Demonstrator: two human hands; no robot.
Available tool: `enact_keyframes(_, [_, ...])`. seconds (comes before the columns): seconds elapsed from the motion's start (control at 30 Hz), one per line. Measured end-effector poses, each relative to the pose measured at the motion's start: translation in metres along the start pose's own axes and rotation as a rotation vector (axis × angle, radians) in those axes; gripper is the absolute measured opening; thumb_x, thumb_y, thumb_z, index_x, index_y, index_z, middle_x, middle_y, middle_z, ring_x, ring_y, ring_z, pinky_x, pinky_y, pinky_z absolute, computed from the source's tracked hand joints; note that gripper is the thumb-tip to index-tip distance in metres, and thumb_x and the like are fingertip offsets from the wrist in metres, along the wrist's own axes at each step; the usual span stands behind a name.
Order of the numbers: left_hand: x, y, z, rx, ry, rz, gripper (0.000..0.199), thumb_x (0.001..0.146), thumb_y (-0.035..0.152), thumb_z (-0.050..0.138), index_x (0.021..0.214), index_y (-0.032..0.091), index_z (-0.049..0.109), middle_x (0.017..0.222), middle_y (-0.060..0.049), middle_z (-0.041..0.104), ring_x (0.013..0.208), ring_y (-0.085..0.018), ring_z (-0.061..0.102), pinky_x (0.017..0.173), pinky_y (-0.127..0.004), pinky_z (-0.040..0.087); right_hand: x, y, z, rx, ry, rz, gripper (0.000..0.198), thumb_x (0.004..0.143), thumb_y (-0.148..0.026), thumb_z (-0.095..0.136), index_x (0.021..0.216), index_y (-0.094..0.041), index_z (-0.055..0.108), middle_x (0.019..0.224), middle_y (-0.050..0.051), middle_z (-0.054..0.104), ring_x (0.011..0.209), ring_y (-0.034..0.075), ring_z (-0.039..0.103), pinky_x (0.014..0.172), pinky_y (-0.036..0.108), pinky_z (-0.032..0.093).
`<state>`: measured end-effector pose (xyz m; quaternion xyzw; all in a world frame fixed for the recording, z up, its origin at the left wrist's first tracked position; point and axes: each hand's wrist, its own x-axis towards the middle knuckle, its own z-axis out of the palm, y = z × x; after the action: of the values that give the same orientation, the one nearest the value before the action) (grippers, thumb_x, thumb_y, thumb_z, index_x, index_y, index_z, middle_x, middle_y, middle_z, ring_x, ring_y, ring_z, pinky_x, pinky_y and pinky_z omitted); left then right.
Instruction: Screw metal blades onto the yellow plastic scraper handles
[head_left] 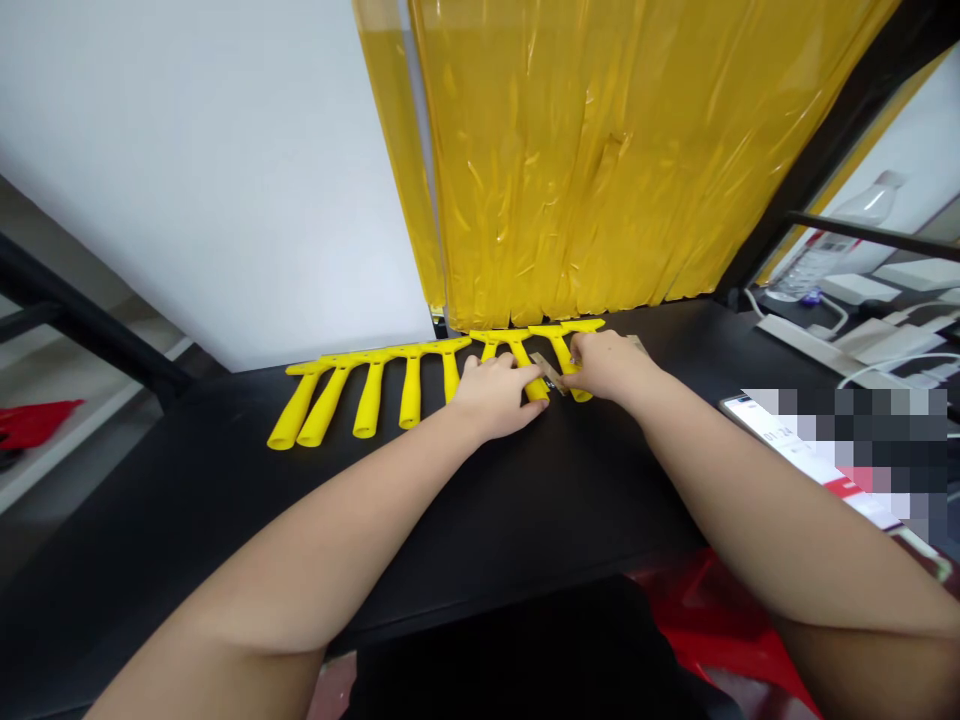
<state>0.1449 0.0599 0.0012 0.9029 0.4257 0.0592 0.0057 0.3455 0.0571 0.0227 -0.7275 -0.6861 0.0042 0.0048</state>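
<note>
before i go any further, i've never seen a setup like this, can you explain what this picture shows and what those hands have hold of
There is no machine here. You see a person's own bare arms, ending in the left hand and right hand. The one picture comes from a camera worn on the head, looking forward and down.

On the black table lies a row of yellow T-shaped tools. The left hand rests on tools in this row. The right hand is at a small brown strip and seems to hold it, but the grip is too small to be sure.

To the right are a phone and a clear bottle. Behind hangs a yellow sheet.
</note>
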Motion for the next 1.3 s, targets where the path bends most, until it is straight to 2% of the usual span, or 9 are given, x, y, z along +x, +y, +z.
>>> enact_keyframes(0.23, [0.0, 0.001, 0.002, 0.004, 0.017, 0.019, 0.049, 0.099, 0.06, 0.057, 0.138, 0.033, 0.07, 0.124, -0.014, 0.068, 0.117, -0.036, 0.065, 0.105, -0.058, 0.042, 0.0, 0.0, 0.0, 0.027, -0.004, 0.005, 0.039, 0.084, -0.042, 0.077, 0.114, -0.018, 0.073, 0.114, 0.017, 0.077, 0.108, 0.036, 0.074, 0.086, 0.042, 0.054])
enact_keyframes(0.6, [-0.001, 0.003, 0.01, -0.014, 0.021, 0.039, 0.051, 0.105, 0.058, 0.048, 0.146, 0.032, 0.063, 0.136, -0.013, 0.066, 0.126, -0.036, 0.062, 0.11, -0.06, 0.04, 0.002, 0.002, 0.004, -0.004, 0.018, -0.017, 0.041, 0.085, -0.048, 0.076, 0.113, -0.018, 0.073, 0.11, 0.018, 0.078, 0.109, 0.037, 0.074, 0.09, 0.044, 0.054])
enact_keyframes(0.77, [-0.001, 0.004, 0.002, -0.007, 0.091, 0.009, 0.061, 0.102, 0.07, 0.048, 0.144, 0.03, 0.064, 0.136, -0.012, 0.068, 0.129, -0.038, 0.059, 0.109, -0.062, 0.043, 0.004, 0.004, 0.006, -0.005, 0.023, -0.016, 0.041, 0.083, -0.051, 0.077, 0.11, -0.02, 0.074, 0.106, 0.016, 0.078, 0.106, 0.036, 0.074, 0.087, 0.042, 0.054])
enact_keyframes(0.83, [0.0, 0.001, -0.005, -0.024, 0.141, -0.061, 0.054, 0.107, 0.062, 0.042, 0.136, 0.025, 0.068, 0.132, -0.012, 0.07, 0.126, -0.036, 0.061, 0.108, -0.058, 0.047, 0.003, 0.005, 0.005, 0.015, 0.035, -0.012, 0.041, 0.084, -0.052, 0.075, 0.108, -0.02, 0.075, 0.105, 0.016, 0.078, 0.102, 0.036, 0.075, 0.083, 0.041, 0.054])
enact_keyframes(0.9, [0.003, -0.007, -0.01, -0.015, 0.154, -0.131, 0.043, 0.109, 0.044, 0.04, 0.124, 0.02, 0.073, 0.125, -0.012, 0.072, 0.122, -0.033, 0.064, 0.107, -0.05, 0.05, 0.001, 0.005, 0.003, 0.047, 0.069, -0.006, 0.039, 0.086, -0.053, 0.073, 0.106, -0.02, 0.075, 0.103, 0.015, 0.078, 0.098, 0.035, 0.074, 0.08, 0.04, 0.053])
enact_keyframes(1.0, [0.008, -0.021, -0.012, 0.028, 0.1, -0.161, 0.031, 0.101, 0.027, 0.052, 0.114, 0.018, 0.079, 0.116, -0.013, 0.072, 0.116, -0.031, 0.067, 0.104, -0.042, 0.053, -0.004, -0.001, 0.0, 0.122, 0.139, -0.113, 0.028, 0.092, -0.048, 0.069, 0.104, -0.023, 0.074, 0.102, 0.01, 0.078, 0.096, 0.03, 0.073, 0.078, 0.037, 0.051])
enact_keyframes(1.13, [0.011, -0.033, -0.006, 0.042, 0.068, -0.174, 0.028, 0.094, 0.023, 0.06, 0.113, 0.019, 0.081, 0.118, -0.013, 0.07, 0.11, -0.031, 0.07, 0.1, -0.041, 0.056, -0.012, -0.016, 0.004, 0.161, 0.157, -0.35, 0.024, 0.097, -0.043, 0.066, 0.11, -0.025, 0.075, 0.109, 0.007, 0.078, 0.1, 0.026, 0.072, 0.082, 0.035, 0.051])
enact_keyframes(1.3, [0.01, -0.027, -0.006, 0.027, 0.049, -0.185, 0.028, 0.094, 0.027, 0.062, 0.114, 0.017, 0.08, 0.119, -0.014, 0.068, 0.11, -0.031, 0.07, 0.102, -0.041, 0.057, -0.015, -0.028, 0.011, 0.071, 0.1, -0.332, 0.032, 0.096, -0.05, 0.067, 0.117, -0.028, 0.078, 0.114, 0.01, 0.077, 0.103, 0.032, 0.072, 0.081, 0.04, 0.052])
